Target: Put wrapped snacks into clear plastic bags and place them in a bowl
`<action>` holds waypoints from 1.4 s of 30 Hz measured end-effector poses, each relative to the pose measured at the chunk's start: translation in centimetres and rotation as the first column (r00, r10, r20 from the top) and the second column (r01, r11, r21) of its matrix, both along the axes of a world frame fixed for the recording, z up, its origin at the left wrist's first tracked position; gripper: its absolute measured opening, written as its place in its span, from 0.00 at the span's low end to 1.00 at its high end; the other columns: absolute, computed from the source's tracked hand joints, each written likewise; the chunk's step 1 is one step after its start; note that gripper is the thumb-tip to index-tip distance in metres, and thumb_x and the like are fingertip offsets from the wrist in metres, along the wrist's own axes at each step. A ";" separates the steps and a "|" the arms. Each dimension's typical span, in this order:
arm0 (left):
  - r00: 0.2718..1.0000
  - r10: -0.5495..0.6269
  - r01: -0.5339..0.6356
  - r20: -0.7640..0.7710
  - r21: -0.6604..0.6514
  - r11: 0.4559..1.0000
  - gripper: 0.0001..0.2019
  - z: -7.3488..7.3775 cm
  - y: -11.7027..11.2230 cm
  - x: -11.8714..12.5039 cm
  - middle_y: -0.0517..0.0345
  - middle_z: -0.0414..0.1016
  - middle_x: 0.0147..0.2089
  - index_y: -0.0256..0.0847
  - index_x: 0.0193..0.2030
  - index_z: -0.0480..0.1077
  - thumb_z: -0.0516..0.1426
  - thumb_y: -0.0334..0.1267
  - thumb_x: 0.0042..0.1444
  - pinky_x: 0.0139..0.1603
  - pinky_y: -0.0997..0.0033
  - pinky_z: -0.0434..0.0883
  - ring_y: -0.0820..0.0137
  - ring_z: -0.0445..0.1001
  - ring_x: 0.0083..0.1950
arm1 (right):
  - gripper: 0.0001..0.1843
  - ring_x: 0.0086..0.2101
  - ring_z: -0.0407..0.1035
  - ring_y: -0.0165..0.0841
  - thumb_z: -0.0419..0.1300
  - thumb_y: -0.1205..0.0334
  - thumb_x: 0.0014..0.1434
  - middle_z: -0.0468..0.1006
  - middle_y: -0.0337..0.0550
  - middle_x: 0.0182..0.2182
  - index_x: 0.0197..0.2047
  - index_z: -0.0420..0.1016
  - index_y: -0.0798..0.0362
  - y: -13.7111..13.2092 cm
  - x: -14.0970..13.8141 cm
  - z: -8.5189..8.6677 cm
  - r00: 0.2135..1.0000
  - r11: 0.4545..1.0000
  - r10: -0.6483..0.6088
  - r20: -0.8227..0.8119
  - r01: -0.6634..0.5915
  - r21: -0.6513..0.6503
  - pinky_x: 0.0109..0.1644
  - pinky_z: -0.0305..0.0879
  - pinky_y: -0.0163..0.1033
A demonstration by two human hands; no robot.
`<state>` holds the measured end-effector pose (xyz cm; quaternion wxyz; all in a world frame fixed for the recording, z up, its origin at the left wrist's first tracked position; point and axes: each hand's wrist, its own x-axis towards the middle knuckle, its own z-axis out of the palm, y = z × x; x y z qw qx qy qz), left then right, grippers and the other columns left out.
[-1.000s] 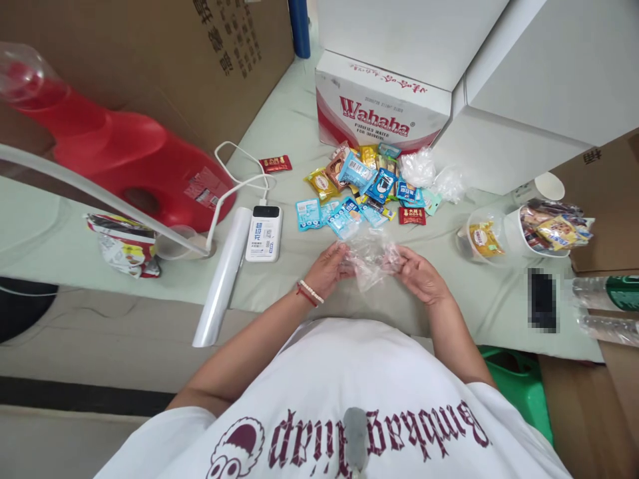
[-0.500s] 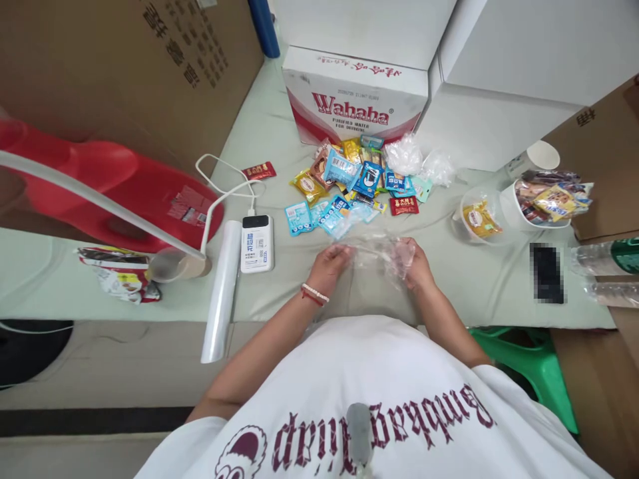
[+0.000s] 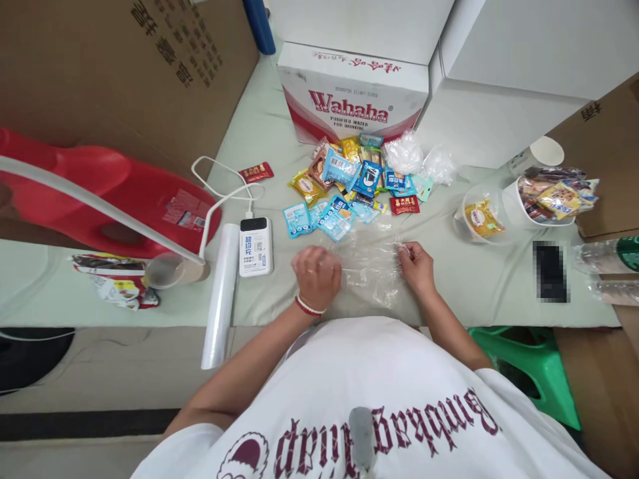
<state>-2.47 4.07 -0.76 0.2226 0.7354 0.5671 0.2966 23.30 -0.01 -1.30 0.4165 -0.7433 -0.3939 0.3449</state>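
A thin clear plastic bag (image 3: 372,269) is stretched out low over the cloth, between my two hands. My right hand (image 3: 417,266) pinches its right edge between thumb and fingers. At its left end is my left hand (image 3: 317,276), closed with curled fingers slightly blurred by motion; the bag's edge runs up to it. Just beyond the bag lies a pile of small wrapped snacks (image 3: 344,173), with blue, yellow, brown and red packets. Crumpled clear plastic bags (image 3: 404,153) rest at the pile's right side.
To the left are a power bank (image 3: 256,246) with a white cable, a roll of film (image 3: 219,299) and a red jug (image 3: 110,193). A Wahaha carton (image 3: 357,100) stands behind the pile. On the right are a snack-filled tub (image 3: 524,213), a clear bowl (image 3: 462,226) and a phone (image 3: 550,271).
The bag was bunched and raised between both hands; now it is spread wider and lower. My left hand has shifted left and towards me and turned its knuckles up. My right hand moved slightly.
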 end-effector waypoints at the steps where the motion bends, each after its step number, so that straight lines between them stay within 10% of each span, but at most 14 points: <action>1: 0.985 -0.169 0.169 -0.030 0.003 0.986 0.09 -0.1 -0.2 0.4 0.42 0.76 0.59 0.45 0.47 0.75 0.56 0.40 0.64 0.74 0.41 0.52 0.51 0.67 0.70 | 0.17 0.20 0.61 0.31 0.60 0.41 0.62 0.70 0.32 0.22 0.38 0.71 0.47 0.0 0.0 0.0 1.000 1.000 0.013 0.012 -0.012 -0.004 0.26 0.61 0.37; 4: 0.876 -0.463 0.458 -0.134 -0.063 0.887 0.18 -0.5 -0.1 1.0 0.45 0.69 0.71 0.49 0.60 0.73 0.53 0.36 0.66 0.77 0.38 0.44 0.54 0.60 0.76 | 0.17 0.21 0.61 0.32 0.59 0.41 0.63 0.70 0.33 0.22 0.40 0.72 0.47 0.0 0.7 -0.2 0.996 0.999 0.046 0.072 -0.046 -0.003 0.28 0.61 0.37; 14: 0.830 -0.363 0.342 -0.424 -0.128 0.931 0.41 -1.5 -2.5 -4.3 0.35 0.47 0.79 0.36 0.78 0.51 0.54 0.57 0.64 0.77 0.34 0.34 0.47 0.50 0.79 | 0.16 0.32 0.71 0.39 0.58 0.48 0.64 0.80 0.46 0.35 0.44 0.77 0.50 -1.0 7.3 2.2 0.856 0.995 0.097 0.507 -0.078 -0.059 0.43 0.67 0.45; 19: 0.859 -0.290 0.263 -0.422 -0.122 0.957 0.34 -1.4 -3.3 -4.1 0.39 0.47 0.80 0.40 0.77 0.55 0.50 0.53 0.68 0.76 0.34 0.37 0.48 0.50 0.80 | 0.16 0.46 0.70 0.47 0.52 0.52 0.70 0.79 0.53 0.43 0.49 0.78 0.51 9.2 2.4 6.3 0.650 0.913 0.210 0.731 -0.397 0.090 0.54 0.66 0.51; 24: 0.879 -0.231 0.194 -0.418 -0.130 0.972 0.29 -1.2 -3.0 -3.2 0.45 0.50 0.80 0.46 0.76 0.57 0.45 0.48 0.71 0.77 0.35 0.40 0.52 0.52 0.79 | 0.33 0.66 0.53 0.57 0.59 0.49 0.67 0.68 0.64 0.63 0.69 0.63 0.60 20.8 -5.2 5.5 0.455 0.821 0.287 0.843 -0.570 0.027 0.69 0.47 0.67; 27: 0.892 -0.202 0.168 -0.405 -0.118 0.979 0.35 -1.4 -3.0 -3.0 0.40 0.49 0.79 0.40 0.78 0.51 0.50 0.51 0.68 0.77 0.36 0.39 0.49 0.52 0.79 | 0.29 0.67 0.51 0.55 0.55 0.56 0.69 0.69 0.63 0.61 0.69 0.63 0.59 23.2 -6.3 5.3 0.396 0.798 0.336 0.855 -0.602 -0.035 0.71 0.38 0.69; 34: 0.905 -0.192 0.165 -0.379 -0.101 0.981 0.44 -1.8 -3.2 -3.0 0.38 0.46 0.80 0.35 0.79 0.47 0.55 0.56 0.63 0.77 0.34 0.35 0.46 0.46 0.81 | 0.35 0.67 0.53 0.56 0.54 0.56 0.65 0.67 0.56 0.62 0.74 0.56 0.50 11.4 -4.2 9.9 0.490 0.696 0.360 0.794 -0.708 0.120 0.70 0.48 0.68; 38: 0.895 -0.221 0.191 -0.387 -0.116 0.975 0.45 -1.7 -3.3 -3.0 0.32 0.45 0.80 0.31 0.79 0.46 0.54 0.57 0.63 0.76 0.33 0.34 0.44 0.46 0.80 | 0.33 0.67 0.55 0.54 0.59 0.58 0.62 0.73 0.54 0.58 0.70 0.65 0.48 3.7 -4.5 6.9 0.392 0.605 0.596 0.701 -0.793 -0.070 0.71 0.48 0.66; 42: 0.907 -0.189 0.180 -0.375 -0.061 0.982 0.39 -1.5 -3.5 -3.9 0.33 0.46 0.80 0.35 0.78 0.50 0.53 0.53 0.66 0.76 0.33 0.37 0.45 0.46 0.80 | 0.34 0.69 0.52 0.56 0.61 0.52 0.65 0.66 0.60 0.66 0.71 0.63 0.51 0.0 -3.8 3.3 0.418 0.651 0.633 0.652 -0.743 -0.155 0.71 0.48 0.70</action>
